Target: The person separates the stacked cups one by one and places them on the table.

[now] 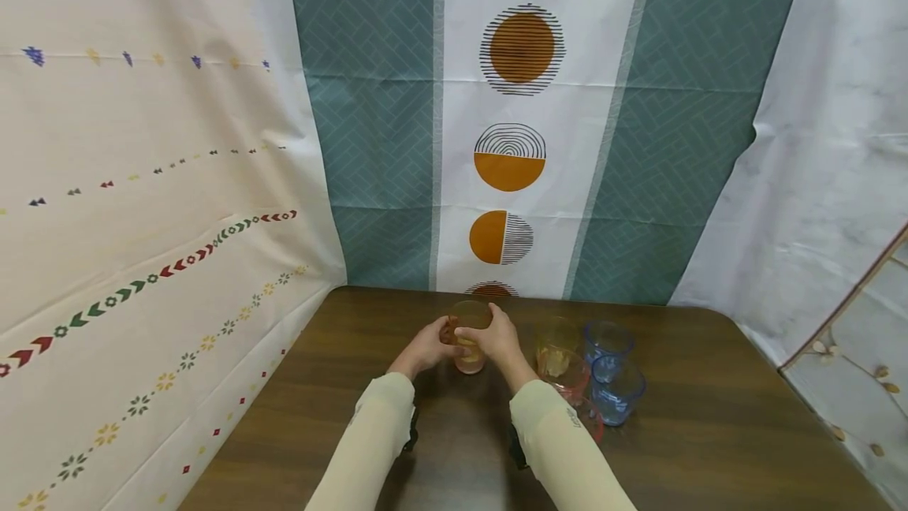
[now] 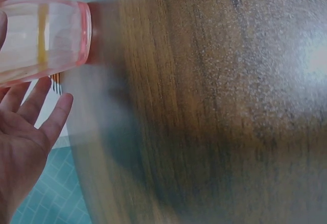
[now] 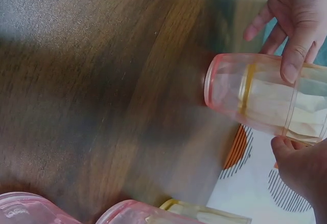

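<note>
A clear pink glass stands near the table's back edge, with a clear yellow glass nested inside it. From one side my left hand grips the nested glasses, its thumb on the wall and some fingers spread beneath in the left wrist view. On the other side my right hand holds them higher, near the rim, in the head view. Whether the pink base touches the table is hard to tell. To the right of my right hand are another yellow glass and a pink glass.
Farther right stand two blue glasses, one behind the other. Another pink glass is partly hidden by my right sleeve. The brown wooden table ends at a patterned curtain behind.
</note>
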{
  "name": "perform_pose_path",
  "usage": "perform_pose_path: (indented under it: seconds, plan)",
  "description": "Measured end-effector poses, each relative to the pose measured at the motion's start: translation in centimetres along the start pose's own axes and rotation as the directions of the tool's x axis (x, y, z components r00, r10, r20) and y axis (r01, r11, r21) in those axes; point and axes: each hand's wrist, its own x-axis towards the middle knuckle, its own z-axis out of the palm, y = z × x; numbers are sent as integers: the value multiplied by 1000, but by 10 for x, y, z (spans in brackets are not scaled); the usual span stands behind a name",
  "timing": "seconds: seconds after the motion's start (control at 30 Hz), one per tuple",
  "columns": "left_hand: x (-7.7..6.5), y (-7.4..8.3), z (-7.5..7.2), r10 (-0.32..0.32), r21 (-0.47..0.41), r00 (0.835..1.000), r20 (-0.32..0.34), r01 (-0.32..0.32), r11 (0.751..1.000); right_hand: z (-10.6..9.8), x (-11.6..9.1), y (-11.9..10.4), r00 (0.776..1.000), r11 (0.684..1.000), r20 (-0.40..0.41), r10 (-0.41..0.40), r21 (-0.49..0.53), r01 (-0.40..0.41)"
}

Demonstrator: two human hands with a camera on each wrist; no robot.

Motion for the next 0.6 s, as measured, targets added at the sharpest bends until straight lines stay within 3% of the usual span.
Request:
perform_pose_path:
  seconds: [0.4,0.6]
  plan:
    - [-4,2,1,-21,59,1000,-15,22,998,-5,-4,2,1000,998,17,-18,-68,19]
    - [-4,3,2,-30,60,999,-15,31,998,-12,-4,0,1000,999,8,-13,-32,13]
